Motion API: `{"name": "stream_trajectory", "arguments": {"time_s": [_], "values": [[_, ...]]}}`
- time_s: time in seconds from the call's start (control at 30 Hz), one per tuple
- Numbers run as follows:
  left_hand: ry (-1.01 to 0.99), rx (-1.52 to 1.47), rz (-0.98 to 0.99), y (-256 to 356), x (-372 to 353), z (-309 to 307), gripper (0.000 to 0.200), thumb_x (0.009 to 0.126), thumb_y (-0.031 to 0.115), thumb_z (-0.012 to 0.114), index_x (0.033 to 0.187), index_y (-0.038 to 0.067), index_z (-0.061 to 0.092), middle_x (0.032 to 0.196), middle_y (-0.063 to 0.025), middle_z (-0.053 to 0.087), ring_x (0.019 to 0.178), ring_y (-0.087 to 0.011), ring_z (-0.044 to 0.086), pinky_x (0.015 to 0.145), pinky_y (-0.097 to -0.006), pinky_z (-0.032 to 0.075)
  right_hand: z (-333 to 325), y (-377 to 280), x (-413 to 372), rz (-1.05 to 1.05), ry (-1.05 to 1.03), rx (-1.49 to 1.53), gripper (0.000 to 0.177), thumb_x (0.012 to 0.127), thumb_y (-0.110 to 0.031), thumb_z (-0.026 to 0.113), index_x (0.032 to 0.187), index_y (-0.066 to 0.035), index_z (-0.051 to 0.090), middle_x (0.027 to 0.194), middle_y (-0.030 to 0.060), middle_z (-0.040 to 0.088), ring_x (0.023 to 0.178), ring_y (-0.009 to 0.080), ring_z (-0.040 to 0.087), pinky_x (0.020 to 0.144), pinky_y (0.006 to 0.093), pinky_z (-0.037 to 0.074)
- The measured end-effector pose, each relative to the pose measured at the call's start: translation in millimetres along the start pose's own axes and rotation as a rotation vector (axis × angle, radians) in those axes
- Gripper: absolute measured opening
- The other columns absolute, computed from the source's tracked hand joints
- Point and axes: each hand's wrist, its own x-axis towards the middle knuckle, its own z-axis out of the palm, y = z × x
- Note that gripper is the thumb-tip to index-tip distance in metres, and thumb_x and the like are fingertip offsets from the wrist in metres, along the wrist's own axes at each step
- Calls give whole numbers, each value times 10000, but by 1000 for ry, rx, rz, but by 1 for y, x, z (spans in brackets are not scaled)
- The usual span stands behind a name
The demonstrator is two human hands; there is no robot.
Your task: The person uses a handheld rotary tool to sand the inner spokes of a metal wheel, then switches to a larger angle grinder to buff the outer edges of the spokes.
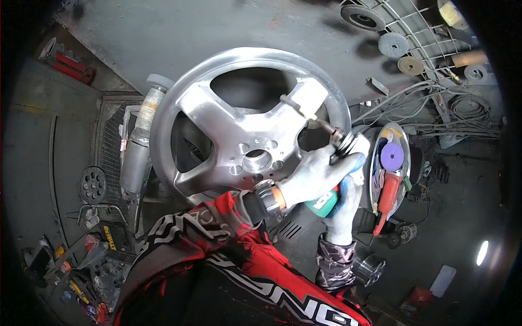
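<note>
Left hand: I am curling my gloved left hand [314, 175] around the neck of the green die grinder [325, 202], fingers pressed together.
Right hand: my right hand [346, 209] is gripping the grinder's body from below, fingers wrapped tight.
Wheel: the alloy wheel [239, 141] is lying right before me, the grinder's long shaft [307, 113] reaching across a spoke.
Surface: a grey, stained surface [179, 27] is showing behind the wheel.
Room: sanding discs [392, 44] are sitting by a wire rack [435, 27]; a red angle grinder [387, 198] is resting just beside my hands.

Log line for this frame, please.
left hand atop green grinder | right hand holds it | long bit at alloy wheel
</note>
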Motion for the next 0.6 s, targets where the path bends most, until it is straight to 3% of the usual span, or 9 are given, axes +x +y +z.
{"name": "stream_trajectory", "arguments": {"time_s": [0.07,0.1,0.13,0.2,0.33,0.4,0.43,0.47,0.6], "values": [[44,539,614,-9,12,-1,367,940,135,613,1303,85,611,1084,-210,597,907,-363,614,771,-421,505,2,-10,21,-104,-40,-2,449,1005,-228,518,1378,19,488,1272,121,608,1137,184,597,986,330,460],[61,576,660,-10,21,1,378,950,129,593,1324,78,594,1087,-219,591,917,-364,608,776,-425,502,3,-18,28,-148,-38,-47,457,1002,-220,518,1390,20,480,1288,125,605,1138,194,604,992,336,464],[-69,148,201,9,25,-1,385,956,121,571,1340,95,586,1088,-228,577,912,-372,601,770,-429,500,1,-28,35,-98,-50,9,623,948,-126,626,1480,-2,328,1344,137,536,1206,194,549,1033,342,435],[-78,63,117,30,33,-3,359,977,210,574,1286,29,600,1039,-218,617,902,-325,629,780,-404,501,-1,-34,45,-110,-34,-51,639,945,-113,630,1489,2,315,1371,152,513,1218,200,540,1039,349,432],[-55,-219,3,32,39,-2,439,983,337,581,1200,-44,611,957,-199,662,887,-252,656,789,-367,499,3,-42,46,-131,-28,-106,648,945,-112,630,1492,11,306,1394,159,489,1240,208,521,1061,349,411],[6,-55,307,10,34,2,535,975,430,575,1131,-80,616,899,-169,689,881,-186,658,800,-334,497,-3,-33,43,-164,-49,-159,695,914,-149,670,1484,20,311,1380,150,500,1260,211,501,1083,358,387],[-37,-237,129,17,27,-1,494,979,389,579,1165,-68,613,955,-158,690,916,-177,649,824,-327,498,0,-33,37,-128,-67,-147,720,900,-165,690,1484,19,311,1372,144,505,1258,209,500,1083,356,386],[19,-74,336,0,23,2,475,978,363,589,1188,-63,609,995,-137,691,948,-160,640,840,-313,496,0,-32,31,-93,-85,-134,746,886,-180,710,1484,18,311,1364,138,510,1256,207,499,1082,355,386],[8,-352,49,9,8,-2,453,974,340,602,1195,-56,609,1003,-112,688,947,-136,621,829,-301,493,-6,-21,19,-19,-89,-154,755,885,-167,715,1490,10,298,1355,135,518,1225,206,529,1056,346,416]]}}
